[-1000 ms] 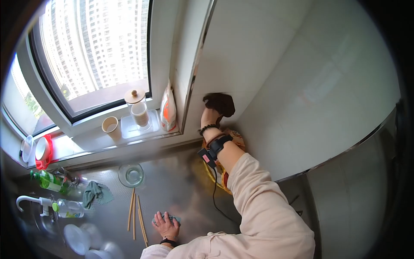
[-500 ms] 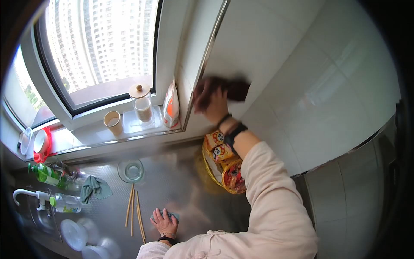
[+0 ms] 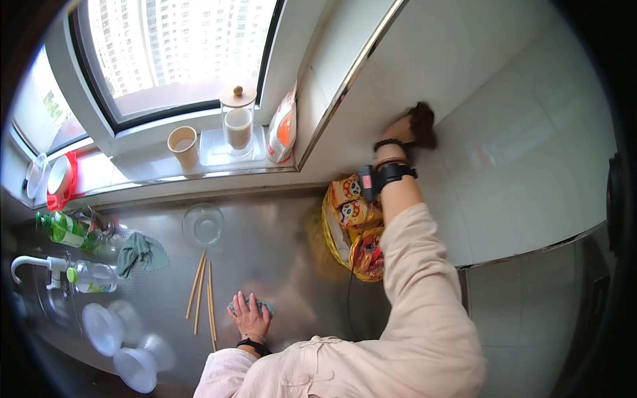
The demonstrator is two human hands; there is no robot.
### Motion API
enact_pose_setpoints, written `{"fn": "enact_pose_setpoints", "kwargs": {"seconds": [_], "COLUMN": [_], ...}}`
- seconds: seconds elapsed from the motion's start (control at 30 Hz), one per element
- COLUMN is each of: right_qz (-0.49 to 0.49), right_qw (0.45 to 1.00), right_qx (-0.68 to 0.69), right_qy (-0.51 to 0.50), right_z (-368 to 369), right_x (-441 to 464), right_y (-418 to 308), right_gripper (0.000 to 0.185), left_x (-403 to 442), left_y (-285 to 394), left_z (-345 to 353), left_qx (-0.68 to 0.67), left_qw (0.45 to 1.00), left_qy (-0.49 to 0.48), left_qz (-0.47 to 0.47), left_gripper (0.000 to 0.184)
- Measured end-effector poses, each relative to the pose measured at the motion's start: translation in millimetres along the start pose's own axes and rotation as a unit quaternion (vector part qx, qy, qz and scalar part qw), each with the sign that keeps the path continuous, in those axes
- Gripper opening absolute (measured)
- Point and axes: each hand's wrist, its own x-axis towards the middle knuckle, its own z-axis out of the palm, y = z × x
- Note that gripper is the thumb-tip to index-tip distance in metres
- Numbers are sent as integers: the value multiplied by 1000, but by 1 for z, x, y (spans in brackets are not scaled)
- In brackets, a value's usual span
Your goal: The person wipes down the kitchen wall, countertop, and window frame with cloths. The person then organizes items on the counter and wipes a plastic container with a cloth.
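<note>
High on the white tiled wall, my right hand presses a dark brown cloth, which covers most of its fingers. Low on the metal counter, my left hand lies flat with fingers spread over a grey-green cloth. Wooden chopsticks lie just left of that hand. Below my right forearm, a yellow basket holds snack packets and a smaller basket of red-wrapped items.
A glass bowl stands behind the chopsticks. On the sill are a paper cup, a lidded jar and a standing bag. At left are bottles, a crumpled cloth, a faucet and plastic bowls.
My right hand and the brown cloth have moved right along the wall, away from the window corner. My left hand stays on the cloth. The view has shifted slightly.
</note>
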Motion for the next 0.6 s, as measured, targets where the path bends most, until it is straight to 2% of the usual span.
{"fn": "enact_pose_setpoints", "kwargs": {"seconds": [0.07, 0.17, 0.27, 0.4, 0.43, 0.47, 0.5, 0.53, 0.6], "right_qz": [71, 188, 178, -35, -154, -329, -495, -563, -606], "right_qw": [996, 973, 953, 927, 925, 897, 817, 762, 721], "right_qx": [-29, 24, 129, 244, 172, 1, -168, -238, -271], "right_qy": [-39, -130, -210, -283, -302, -294, -245, -216, -198], "right_z": [2, 1, 12, 46, 57, 60, 63, 65, 66], "right_x": [-54, -126, -129, -54, -31, -9, 7, 11, 6], "right_y": [-2, -10, -38, -130, -149, -163, -172, -173, -165], "right_gripper": [32, 22, 12, 3, 9, 15, 22, 28, 26], "left_x": [1, -1, 0, -1, -1, -1, -1, -2, -2], "left_y": [0, -2, -2, -5, -4, -4, -4, -4, -6], "left_z": [-1, 2, 6, 6, 3, 1, 0, 0, 2], "left_qx": [-3, -15, -12, -30, -32, -34, -37, -43, -40], "left_qw": [1000, 1000, 1000, 999, 999, 999, 999, 999, 999], "left_qy": [-8, -5, 17, 33, 25, 16, 10, 8, 11], "left_qz": [-7, -12, -17, -3, -5, -6, -9, -12, -9], "left_gripper": [49, 50, 49, 49, 49, 49, 49, 49, 49]}}
